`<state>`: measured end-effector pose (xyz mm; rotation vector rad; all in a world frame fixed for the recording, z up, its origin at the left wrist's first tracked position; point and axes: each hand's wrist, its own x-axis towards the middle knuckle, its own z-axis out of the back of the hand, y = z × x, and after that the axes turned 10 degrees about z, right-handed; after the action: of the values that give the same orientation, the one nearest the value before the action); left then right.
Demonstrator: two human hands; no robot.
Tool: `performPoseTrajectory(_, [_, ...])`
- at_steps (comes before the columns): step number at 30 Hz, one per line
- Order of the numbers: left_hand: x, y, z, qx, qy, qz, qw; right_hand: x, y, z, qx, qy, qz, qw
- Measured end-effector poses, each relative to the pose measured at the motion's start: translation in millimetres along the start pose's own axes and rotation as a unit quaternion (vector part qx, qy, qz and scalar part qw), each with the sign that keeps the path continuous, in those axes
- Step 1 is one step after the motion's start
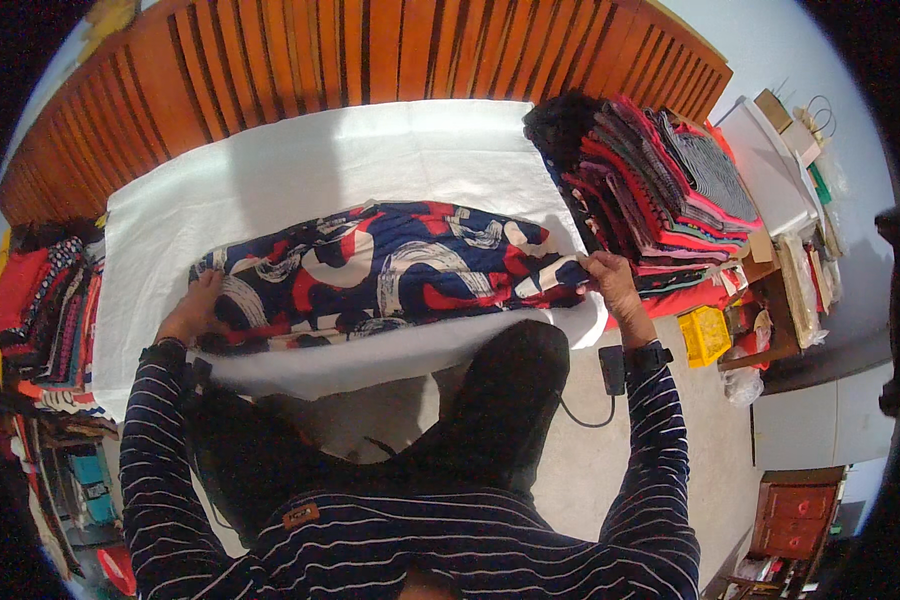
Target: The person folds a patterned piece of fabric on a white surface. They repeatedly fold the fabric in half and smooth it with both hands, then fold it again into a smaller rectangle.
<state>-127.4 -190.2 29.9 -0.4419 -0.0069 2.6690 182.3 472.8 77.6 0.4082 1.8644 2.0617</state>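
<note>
A navy, red and cream patterned cloth (390,262), probably a garment, lies in a long, flattened bundle on a white sheet (285,180). At its left end, my left hand (195,307) touches the edge with spread fingers; whether it pinches the fabric is unclear. The right end, a narrower gathered part, is held between the fingers and thumb of my right hand (611,277). Small wrinkles run across the cloth's surface. Both of my forearms are in dark striped sleeves, with dark bands at the wrists.
A tall stack of folded clothes (667,187) stands close to my right hand. Another folded pile (45,300) is at the far left. A slatted wooden headboard (390,52) borders the back. A yellow plastic basket (703,336) and a cabled black device (612,369) are at right.
</note>
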Motion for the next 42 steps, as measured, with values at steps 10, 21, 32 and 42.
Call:
performPoseTrajectory(10, [-12, -13, 9, 0.005, -0.030, -0.028, 0.999, 1, -38, 22, -0.495, 0.129, 0.072, 0.856])
performPoseTrajectory(21, [-25, -28, 24, -0.030, -0.015, 0.000, 0.999, 7, -25, 0, -0.406, 0.065, -0.044, 0.910])
performPoseTrajectory(32, [-22, -20, 15, -0.011, -0.003, 0.026, 1.000, 3, -19, 19, -0.467, 0.034, 0.039, 0.883])
performPoseTrajectory(42, [-58, -93, 11, -0.103, -0.226, -0.134, 0.959, -9, 102, -103, -0.385, 0.209, 0.287, 0.852])
